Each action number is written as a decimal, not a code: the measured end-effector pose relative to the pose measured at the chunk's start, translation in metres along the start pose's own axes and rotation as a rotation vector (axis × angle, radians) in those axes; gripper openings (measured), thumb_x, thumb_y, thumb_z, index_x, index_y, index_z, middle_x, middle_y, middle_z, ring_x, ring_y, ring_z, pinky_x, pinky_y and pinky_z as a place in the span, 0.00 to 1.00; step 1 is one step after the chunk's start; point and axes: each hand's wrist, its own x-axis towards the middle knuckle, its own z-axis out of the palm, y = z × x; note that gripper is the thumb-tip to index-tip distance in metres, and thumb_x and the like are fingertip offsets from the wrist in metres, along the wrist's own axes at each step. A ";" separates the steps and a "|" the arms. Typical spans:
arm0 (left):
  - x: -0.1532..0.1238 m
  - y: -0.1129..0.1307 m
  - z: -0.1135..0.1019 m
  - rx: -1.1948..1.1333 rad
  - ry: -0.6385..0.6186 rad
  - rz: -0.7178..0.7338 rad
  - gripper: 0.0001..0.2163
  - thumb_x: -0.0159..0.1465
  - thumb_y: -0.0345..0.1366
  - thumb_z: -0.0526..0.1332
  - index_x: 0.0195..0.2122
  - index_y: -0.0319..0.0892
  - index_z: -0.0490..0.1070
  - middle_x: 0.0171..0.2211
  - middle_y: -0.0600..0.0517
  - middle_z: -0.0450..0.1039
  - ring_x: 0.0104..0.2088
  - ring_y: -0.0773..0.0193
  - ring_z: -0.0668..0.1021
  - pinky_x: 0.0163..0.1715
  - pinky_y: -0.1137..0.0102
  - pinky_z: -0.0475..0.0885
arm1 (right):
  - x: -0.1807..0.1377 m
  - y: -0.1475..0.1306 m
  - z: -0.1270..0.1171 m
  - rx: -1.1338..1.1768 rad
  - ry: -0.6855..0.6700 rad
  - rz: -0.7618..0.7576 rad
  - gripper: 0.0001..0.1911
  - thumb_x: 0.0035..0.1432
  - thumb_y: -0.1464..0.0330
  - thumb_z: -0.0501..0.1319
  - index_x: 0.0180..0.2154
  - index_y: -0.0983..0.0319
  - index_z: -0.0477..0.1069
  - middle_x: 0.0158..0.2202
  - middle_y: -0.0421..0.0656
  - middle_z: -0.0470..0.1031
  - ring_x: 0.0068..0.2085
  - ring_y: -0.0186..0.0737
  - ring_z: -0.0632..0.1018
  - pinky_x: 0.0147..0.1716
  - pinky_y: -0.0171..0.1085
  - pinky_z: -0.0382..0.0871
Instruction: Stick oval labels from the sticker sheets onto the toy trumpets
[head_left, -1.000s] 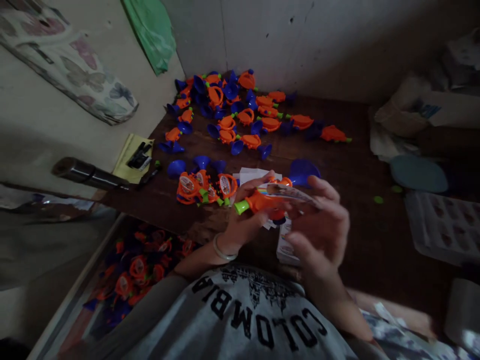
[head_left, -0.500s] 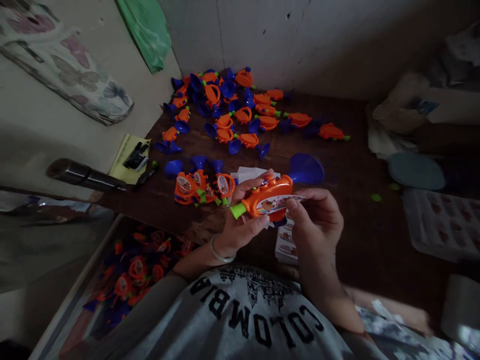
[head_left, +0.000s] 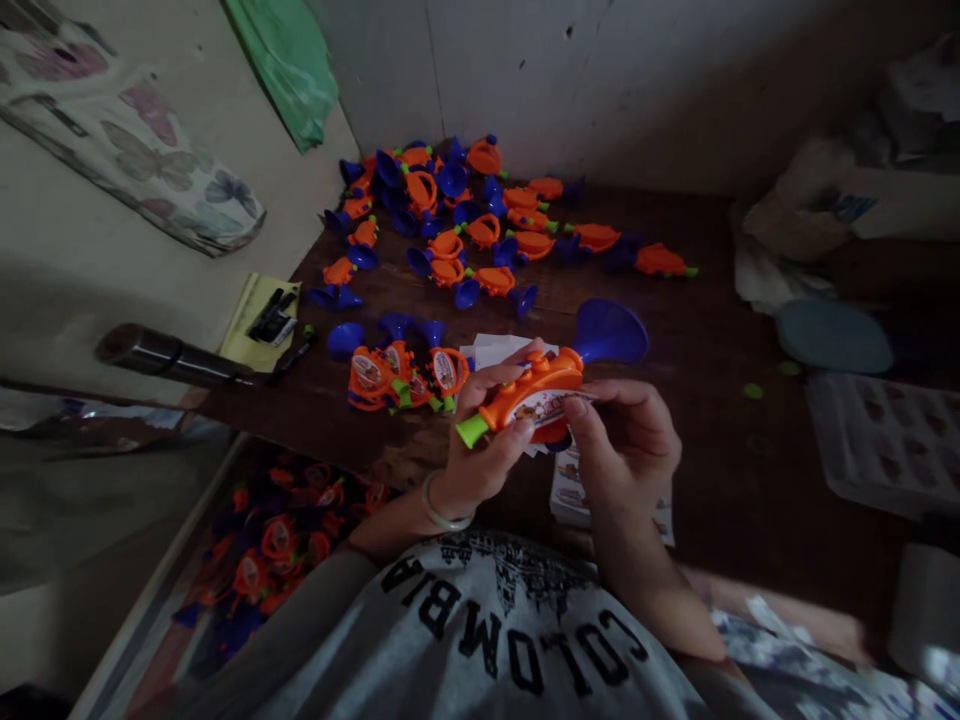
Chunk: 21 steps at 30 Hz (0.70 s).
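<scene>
My left hand [head_left: 487,440] grips an orange toy trumpet [head_left: 541,372] around its body, the green mouthpiece pointing left and the blue bell toward the upper right. A white printed sticker [head_left: 541,406] lies along the trumpet's side. Its right end is pinched between the thumb and forefinger of my right hand [head_left: 626,440]. Below the hands lies a stack of printed sticker sheets [head_left: 571,490], partly covered by my right hand and wrist. Left of my left hand, several trumpets with stickers [head_left: 405,370] rest together on the table.
Many toy trumpets [head_left: 450,215] are heaped at the back of the dark table [head_left: 697,350]. A box of trumpets [head_left: 277,545] stands lower left. A dark cylinder [head_left: 172,355] and yellow paper [head_left: 251,335] lie left; a clear tray [head_left: 885,440] sits right.
The trumpet has tilted a little, so its top edge shows more and its stickered side less. Both hands have shifted slightly left, still holding trumpet and sticker.
</scene>
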 end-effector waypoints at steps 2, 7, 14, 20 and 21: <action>-0.001 0.002 0.001 0.026 -0.004 0.024 0.16 0.69 0.40 0.68 0.56 0.51 0.70 0.71 0.48 0.68 0.71 0.44 0.71 0.71 0.49 0.68 | 0.000 0.000 0.000 -0.054 0.000 -0.072 0.05 0.63 0.68 0.71 0.42 0.55 0.78 0.33 0.36 0.79 0.31 0.34 0.77 0.30 0.34 0.71; 0.000 0.005 0.001 0.097 -0.042 0.153 0.16 0.70 0.35 0.66 0.57 0.51 0.70 0.72 0.45 0.67 0.71 0.45 0.72 0.71 0.49 0.69 | 0.001 -0.002 0.001 -0.253 -0.005 -0.232 0.07 0.64 0.71 0.69 0.43 0.55 0.77 0.35 0.38 0.79 0.34 0.36 0.77 0.33 0.37 0.72; -0.002 -0.001 -0.007 0.179 -0.060 0.235 0.18 0.72 0.35 0.64 0.61 0.53 0.68 0.71 0.47 0.69 0.71 0.49 0.72 0.69 0.50 0.72 | 0.012 -0.004 -0.005 -0.620 0.136 -0.385 0.34 0.59 0.59 0.73 0.63 0.55 0.65 0.54 0.50 0.72 0.48 0.49 0.77 0.39 0.46 0.76; 0.004 0.003 -0.031 0.202 0.029 0.215 0.18 0.70 0.39 0.66 0.60 0.52 0.70 0.65 0.46 0.76 0.64 0.50 0.79 0.65 0.52 0.77 | 0.028 0.015 -0.005 -0.730 -0.094 -0.369 0.47 0.65 0.45 0.64 0.74 0.55 0.46 0.70 0.59 0.58 0.70 0.65 0.65 0.58 0.63 0.73; 0.010 0.009 -0.045 0.199 0.136 0.249 0.17 0.69 0.40 0.67 0.58 0.52 0.72 0.61 0.48 0.79 0.62 0.52 0.81 0.63 0.53 0.78 | 0.033 0.021 -0.004 -0.753 -0.112 -0.360 0.46 0.66 0.45 0.62 0.74 0.56 0.46 0.70 0.60 0.58 0.70 0.65 0.65 0.60 0.64 0.71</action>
